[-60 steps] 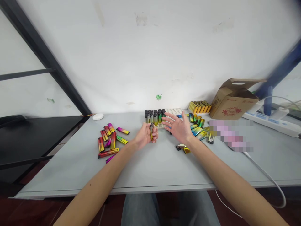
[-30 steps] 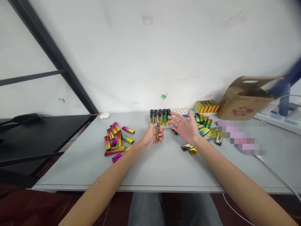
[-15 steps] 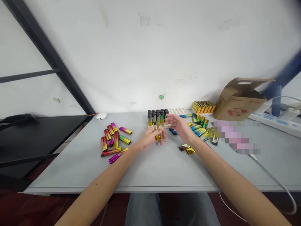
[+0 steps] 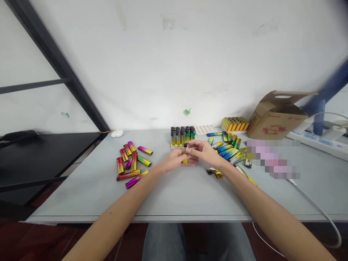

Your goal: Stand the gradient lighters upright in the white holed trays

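A yellow lighter (image 4: 185, 160) with a dark top stands nearly upright between my hands. My left hand (image 4: 175, 160) is closed round its lower part, while the thumb and fingers of my right hand (image 4: 201, 152) pinch it near the top. Just behind my hands, several lighters (image 4: 183, 136) with black tops stand in rows in a white tray (image 4: 177, 146). Blue, green and yellow lighters (image 4: 229, 151) lie loose to the right of my right hand. Red, purple and yellow lighters (image 4: 134, 161) lie loose on the left.
On the grey table (image 4: 168, 195), an empty white holed tray (image 4: 206, 129) and a tray of orange lighters (image 4: 235, 124) stand at the back. A cardboard box (image 4: 277, 119), white power strip (image 4: 318, 141), cable (image 4: 315, 203) and white case (image 4: 117, 133) are also there.
My right hand has moved left and down from open beside the lighter to gripping its top. The lighter in my left hand now stands more upright and slightly further right.
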The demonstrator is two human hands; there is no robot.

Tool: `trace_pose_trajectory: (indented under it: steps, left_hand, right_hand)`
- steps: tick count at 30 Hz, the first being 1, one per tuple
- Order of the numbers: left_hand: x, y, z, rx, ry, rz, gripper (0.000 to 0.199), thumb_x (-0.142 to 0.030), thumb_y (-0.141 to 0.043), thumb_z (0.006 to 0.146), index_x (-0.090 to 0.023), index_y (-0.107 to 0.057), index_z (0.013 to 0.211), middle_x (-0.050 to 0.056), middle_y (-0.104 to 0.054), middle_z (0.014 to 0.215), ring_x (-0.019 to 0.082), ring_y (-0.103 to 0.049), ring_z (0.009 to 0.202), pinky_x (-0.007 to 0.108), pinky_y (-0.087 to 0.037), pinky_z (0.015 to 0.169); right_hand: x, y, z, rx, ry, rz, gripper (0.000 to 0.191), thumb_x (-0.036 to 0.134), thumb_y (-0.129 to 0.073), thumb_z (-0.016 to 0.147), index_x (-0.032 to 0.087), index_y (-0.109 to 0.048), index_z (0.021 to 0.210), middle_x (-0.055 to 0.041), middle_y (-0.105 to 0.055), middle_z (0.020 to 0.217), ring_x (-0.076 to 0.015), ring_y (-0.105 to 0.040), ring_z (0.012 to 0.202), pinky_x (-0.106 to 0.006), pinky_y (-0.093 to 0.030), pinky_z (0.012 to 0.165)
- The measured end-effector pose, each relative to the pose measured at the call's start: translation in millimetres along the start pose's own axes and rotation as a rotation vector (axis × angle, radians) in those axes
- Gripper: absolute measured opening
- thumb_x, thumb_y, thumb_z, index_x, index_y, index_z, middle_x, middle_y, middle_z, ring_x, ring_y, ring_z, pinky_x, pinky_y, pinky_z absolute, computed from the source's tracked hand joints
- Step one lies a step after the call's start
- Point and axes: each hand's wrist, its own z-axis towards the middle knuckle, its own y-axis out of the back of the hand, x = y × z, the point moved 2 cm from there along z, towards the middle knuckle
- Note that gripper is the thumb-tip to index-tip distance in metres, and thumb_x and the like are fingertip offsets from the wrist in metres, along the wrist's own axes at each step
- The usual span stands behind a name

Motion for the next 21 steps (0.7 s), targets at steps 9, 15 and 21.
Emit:
trace_pose_trajectory:
  steps: [9,15,21]
  left_hand:
    - [8,12.7,8,-0.357,-0.062,0.201,0.032,-0.041,-0.067,0.081,-0.014,-0.066,0.099,0.011,-0.07,0.094,0.02,-0.069,0.084,0.03,-0.054,0.067]
    - [2,14.5,3,-0.453,-0.153,0.296,0.013,-0.025,-0.064,0.081,-0.014,-0.069,0.086,0.006,-0.068,0.074,0.014,-0.064,0.068,0.023,-0.049,0.059]
    - [-3,11.7,2,-0.455,-0.173,0.349,0.01,-0.022,-0.061,0.079,-0.015,-0.068,0.08,0.004,-0.066,0.068,0.014,-0.061,0.064,0.023,-0.046,0.056]
  right_hand:
    - [-8,26,11,-0.524,0.22,0.018,0.027,0.04,-0.074,0.073,0.022,-0.064,0.09,-0.0018,-0.064,0.08,-0.0197,-0.059,0.077,-0.035,-0.049,0.075]
    - [-25,30,17,-0.513,0.177,-0.104,0.03,0.04,-0.074,0.072,0.021,-0.064,0.093,-0.0051,-0.068,0.081,-0.0251,-0.064,0.083,-0.041,-0.049,0.079]
    - [-31,30,21,-0.447,0.17,-0.296,0.024,0.041,-0.066,0.078,0.021,-0.065,0.092,-0.0069,-0.069,0.086,-0.0247,-0.064,0.085,-0.04,-0.049,0.078]
